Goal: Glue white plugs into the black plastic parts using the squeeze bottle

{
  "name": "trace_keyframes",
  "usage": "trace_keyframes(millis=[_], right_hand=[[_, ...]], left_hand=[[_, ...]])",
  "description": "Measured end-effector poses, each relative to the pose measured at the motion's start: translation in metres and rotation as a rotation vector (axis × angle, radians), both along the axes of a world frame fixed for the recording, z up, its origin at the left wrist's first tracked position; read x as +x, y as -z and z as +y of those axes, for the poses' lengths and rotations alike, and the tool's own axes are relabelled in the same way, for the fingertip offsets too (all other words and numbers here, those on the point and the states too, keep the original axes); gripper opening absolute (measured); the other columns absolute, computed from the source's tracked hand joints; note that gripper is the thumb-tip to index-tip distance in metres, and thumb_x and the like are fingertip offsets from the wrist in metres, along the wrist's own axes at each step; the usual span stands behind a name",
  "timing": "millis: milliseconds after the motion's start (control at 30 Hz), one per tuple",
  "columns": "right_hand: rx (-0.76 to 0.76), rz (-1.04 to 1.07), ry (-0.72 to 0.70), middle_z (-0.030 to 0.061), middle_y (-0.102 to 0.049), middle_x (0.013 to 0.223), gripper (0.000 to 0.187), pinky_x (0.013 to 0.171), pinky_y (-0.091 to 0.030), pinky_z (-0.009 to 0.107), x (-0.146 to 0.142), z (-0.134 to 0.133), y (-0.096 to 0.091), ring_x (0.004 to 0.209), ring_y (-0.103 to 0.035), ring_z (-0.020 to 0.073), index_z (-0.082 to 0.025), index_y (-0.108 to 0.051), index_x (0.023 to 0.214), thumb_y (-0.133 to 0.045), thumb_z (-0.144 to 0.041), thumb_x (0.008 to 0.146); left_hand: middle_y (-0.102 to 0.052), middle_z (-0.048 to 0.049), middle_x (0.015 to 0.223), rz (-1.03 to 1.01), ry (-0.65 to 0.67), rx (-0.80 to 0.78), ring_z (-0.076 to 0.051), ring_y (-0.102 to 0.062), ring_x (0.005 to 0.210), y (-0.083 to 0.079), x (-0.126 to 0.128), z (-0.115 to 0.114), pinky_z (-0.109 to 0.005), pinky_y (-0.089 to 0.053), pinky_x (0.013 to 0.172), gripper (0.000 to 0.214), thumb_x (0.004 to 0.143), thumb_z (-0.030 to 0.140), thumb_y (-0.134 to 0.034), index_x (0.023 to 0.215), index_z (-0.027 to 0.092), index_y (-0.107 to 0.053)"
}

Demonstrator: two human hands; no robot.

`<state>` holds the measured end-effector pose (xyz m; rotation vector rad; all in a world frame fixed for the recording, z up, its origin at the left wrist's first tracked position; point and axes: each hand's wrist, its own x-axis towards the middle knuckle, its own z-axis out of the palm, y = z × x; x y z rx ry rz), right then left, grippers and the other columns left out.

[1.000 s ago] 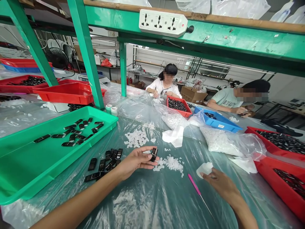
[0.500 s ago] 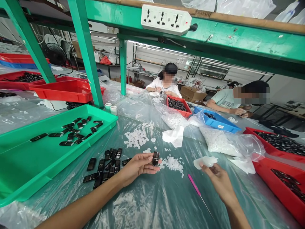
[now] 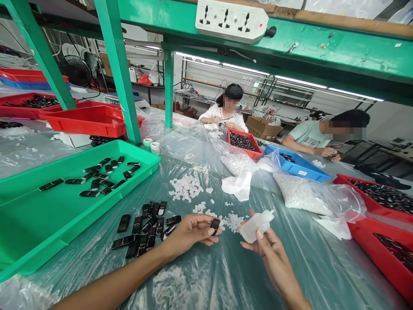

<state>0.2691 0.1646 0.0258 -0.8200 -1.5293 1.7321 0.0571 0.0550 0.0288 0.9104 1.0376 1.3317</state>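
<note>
Between thumb and fingers, my left hand (image 3: 195, 230) pinches a small glossy black plastic piece (image 3: 215, 224). My right hand (image 3: 269, 247) is wrapped round a translucent white squeeze bottle (image 3: 254, 227), tilted with its nozzle pointing up and right. The two hands are apart above the table. Left of my left hand lies a loose pile of similar black pieces (image 3: 150, 230). Small white bits (image 3: 235, 221) lie just behind and between the hands, and larger white flat pieces (image 3: 186, 187) are heaped farther back.
A green tray (image 3: 32, 232) with scattered black pieces stands at the left. Red trays (image 3: 371, 241) of black parts line the right edge. Behind are a plastic bag (image 3: 297, 193) of white bits and a blue tray (image 3: 309, 172). A green frame with a power strip (image 3: 230, 21) spans overhead; two people sit opposite.
My right hand has brought the bottle left, closer to my left hand, and turned it nozzle-up. The black piece has tilted and dropped slightly. The pink-handled tool seen earlier no longer shows.
</note>
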Motion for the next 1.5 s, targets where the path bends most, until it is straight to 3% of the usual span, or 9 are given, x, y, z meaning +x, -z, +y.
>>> trace_keyframes(millis=[100,200,367,567,700,833,1000,1267,1500], right_hand=[[0.005,0.022,-0.083,0.0051,-0.060,0.117,0.055,0.075,-0.051,0.039,-0.005,-0.008,0.000,0.103,-0.056,0.0261,-0.031,-0.035,0.136,-0.053,-0.041,0.085],[0.036,0.041,-0.137,0.0050,-0.060,0.115,0.053,0.070,-0.047,0.033,-0.008,-0.013,0.001,0.095,-0.057,0.0234,-0.032,-0.037,0.134,-0.055,-0.040,0.085],[-0.084,0.223,-0.104,0.0047,-0.062,0.089,0.045,0.058,-0.040,0.027,-0.014,-0.016,0.010,0.068,-0.050,0.0159,-0.027,-0.053,0.116,-0.059,-0.050,0.078],[-0.453,0.465,-0.096,-0.0008,-0.046,0.063,0.029,0.044,-0.027,0.020,-0.020,-0.018,0.016,0.049,-0.029,0.0076,-0.019,-0.060,0.081,-0.054,-0.046,0.083],[-0.596,0.522,-0.068,-0.0025,-0.040,0.059,0.025,0.041,-0.026,0.018,-0.022,-0.020,0.015,0.048,-0.027,0.0072,-0.018,-0.059,0.074,-0.055,-0.041,0.083],[-0.649,0.533,-0.035,-0.0022,-0.044,0.061,0.019,0.042,-0.029,0.017,-0.025,-0.019,0.017,0.049,-0.032,0.0068,-0.018,-0.059,0.076,-0.063,-0.037,0.078],[-0.689,0.570,0.005,-0.0030,-0.047,0.058,0.025,0.041,-0.025,0.016,-0.028,-0.019,0.018,0.046,-0.032,0.0054,-0.018,-0.061,0.079,-0.070,-0.040,0.071],[-0.757,0.566,0.043,-0.0050,-0.043,0.053,0.036,0.040,-0.021,0.018,-0.034,-0.015,0.017,0.042,-0.031,0.0047,-0.016,-0.056,0.072,-0.063,-0.050,0.075],[-0.771,0.580,0.021,-0.0034,-0.046,0.058,0.028,0.042,-0.022,0.019,-0.032,-0.016,0.016,0.045,-0.034,0.0061,-0.016,-0.056,0.080,-0.055,-0.044,0.082]], left_hand=[[-0.068,-0.0122,0.099,0.111,-0.036,0.068,-0.024,-0.065,0.085,0.004,0.006,-0.001,-0.027,-0.050,0.068,0.032,0.078,0.035,-0.066,0.103,0.015,-0.065],[-0.069,-0.0079,0.098,0.333,-0.058,0.104,-0.022,-0.063,0.086,0.004,0.010,-0.003,-0.025,-0.048,0.070,0.024,0.081,0.030,-0.063,0.102,0.020,-0.068],[-0.069,-0.0038,0.093,0.562,-0.051,0.128,-0.019,-0.062,0.079,0.003,0.011,-0.005,-0.024,-0.048,0.069,0.030,0.081,0.027,-0.061,0.111,0.026,-0.065],[-0.068,-0.0035,0.098,0.569,-0.052,0.130,-0.019,-0.062,0.082,0.006,0.013,-0.005,-0.023,-0.049,0.070,0.029,0.080,0.025,-0.061,0.109,0.027,-0.066],[-0.067,-0.0039,0.098,0.540,-0.067,0.150,-0.018,-0.061,0.084,0.003,0.014,-0.004,-0.022,-0.049,0.073,0.023,0.078,0.020,-0.063,0.100,0.023,-0.068],[-0.066,-0.0050,0.095,0.529,-0.098,0.123,-0.018,-0.061,0.081,0.003,0.014,-0.004,-0.023,-0.049,0.072,0.021,0.076,0.019,-0.065,0.097,0.020,-0.067],[-0.066,-0.0041,0.087,0.587,-0.145,0.073,-0.018,-0.060,0.075,0.010,0.014,-0.003,-0.024,-0.047,0.069,0.021,0.074,0.024,-0.068,0.094,0.019,-0.065],[-0.064,-0.0033,0.082,0.691,-0.083,0.046,-0.020,-0.058,0.073,0.017,0.010,0.002,-0.025,-0.047,0.066,0.025,0.077,0.036,-0.063,0.098,0.021,-0.064],[-0.064,-0.0035,0.088,0.741,-0.094,0.000,-0.020,-0.059,0.079,0.017,0.008,0.002,-0.025,-0.048,0.069,0.029,0.080,0.040,-0.057,0.102,0.022,-0.063]])
